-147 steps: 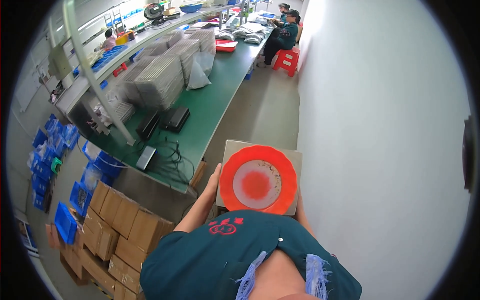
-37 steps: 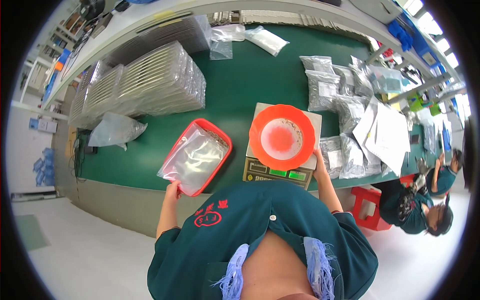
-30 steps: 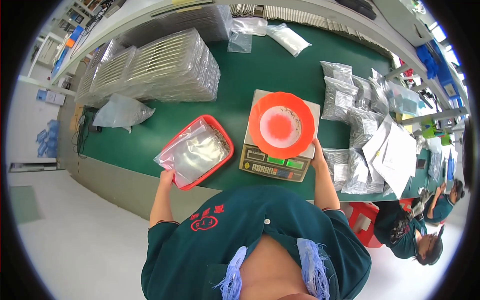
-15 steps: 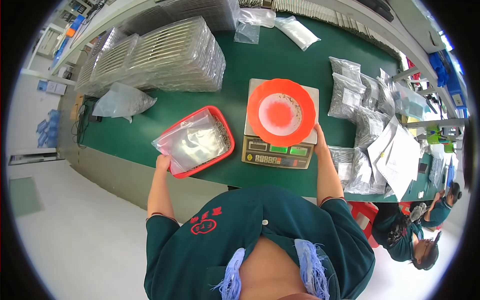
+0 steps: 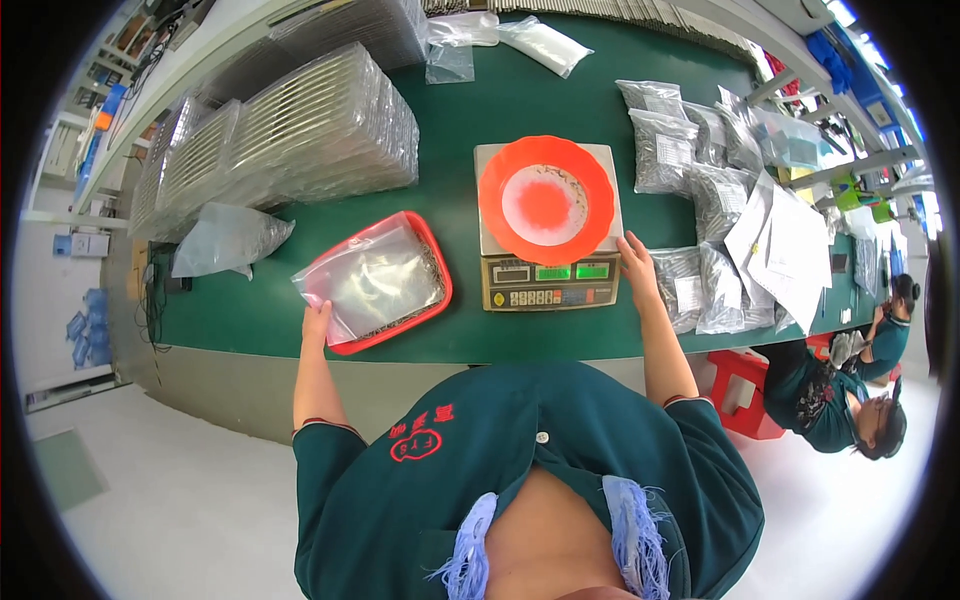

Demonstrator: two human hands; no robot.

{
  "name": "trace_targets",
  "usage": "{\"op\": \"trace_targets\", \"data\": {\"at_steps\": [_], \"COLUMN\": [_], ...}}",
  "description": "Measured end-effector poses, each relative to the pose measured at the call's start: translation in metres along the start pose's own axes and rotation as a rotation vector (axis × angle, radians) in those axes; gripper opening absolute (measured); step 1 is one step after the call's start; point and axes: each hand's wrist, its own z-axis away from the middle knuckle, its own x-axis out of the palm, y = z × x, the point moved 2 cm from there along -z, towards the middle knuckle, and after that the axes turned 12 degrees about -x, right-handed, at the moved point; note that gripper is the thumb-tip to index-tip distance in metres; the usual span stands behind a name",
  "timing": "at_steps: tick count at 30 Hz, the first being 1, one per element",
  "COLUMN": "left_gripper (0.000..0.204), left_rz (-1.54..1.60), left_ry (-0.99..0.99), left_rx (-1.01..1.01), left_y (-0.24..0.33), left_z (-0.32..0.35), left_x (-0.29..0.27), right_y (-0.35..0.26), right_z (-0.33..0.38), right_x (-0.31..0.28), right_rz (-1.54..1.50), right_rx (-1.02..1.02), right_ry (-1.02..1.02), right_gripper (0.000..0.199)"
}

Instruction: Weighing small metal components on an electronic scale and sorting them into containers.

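A clear plastic bag (image 5: 372,283) lies over the red tray (image 5: 445,300), which contains many small metal parts. At the bag's near left corner my left hand (image 5: 316,322) is closed on the plastic. An orange-red scalloped dish (image 5: 545,242) with a whitish bottom rests on the pan of a digital scale (image 5: 550,297); small bits lie in the dish along its far right side. My right hand (image 5: 637,265) is at the scale's right edge, fingers extended and holding nothing. Whether its fingertips touch the pan I cannot tell.
Stacked clear plastic trays (image 5: 310,120) fill the table's far left, with a filled bag (image 5: 235,240) before them. Several filled bags (image 5: 662,150) and loose papers (image 5: 785,250) lie right. Flat clear bags (image 5: 545,45) lie at the back. Two people (image 5: 835,395) sit beyond the right end.
The view has shifted, moving the table contents in the picture. My right hand has come slightly away from the dish's rim. My left hand remains at the bag's corner.
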Motion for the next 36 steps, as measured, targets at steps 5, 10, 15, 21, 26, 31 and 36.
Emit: {"op": "trace_targets", "data": {"at_steps": [5,10,15,21,26,31,36], "left_gripper": [0.066,0.065,0.042,0.034,0.041,0.045,0.047], "left_rz": [0.244,0.5,0.465,0.343,0.519,0.487,0.489], "left_ry": [-0.003,0.082,0.485,-0.271,-0.538,-0.78,-0.735], "left_rx": [0.056,-0.045,0.281,0.565,0.227,0.201,0.189], "left_y": [-0.011,-0.018,0.031,0.14,0.213,0.23,0.232], "left_z": [0.018,0.064,0.144,0.187,0.183,0.184,0.188], "left_x": [-0.002,-0.003,-0.006,0.077,0.132,0.134,0.136], "right_y": [-0.006,0.0,-0.002,0.024,0.031,0.02,0.023], "right_z": [-0.003,-0.009,0.002,-0.011,-0.02,-0.016,-0.013], "right_x": [0.005,0.0,-0.004,0.0,-0.002,-0.003,-0.005], "right_rz": [0.074,0.088,-0.001,-0.097,-0.194,-0.187,-0.226], "right_rx": [-0.127,-0.085,0.085,0.085,0.146,0.17,0.171], "right_ry": [0.096,0.084,-0.017,-0.03,-0.071,-0.085,-0.084], "right_gripper": [0.066,0.068,0.065,0.062,0.055,0.049,0.048]}}
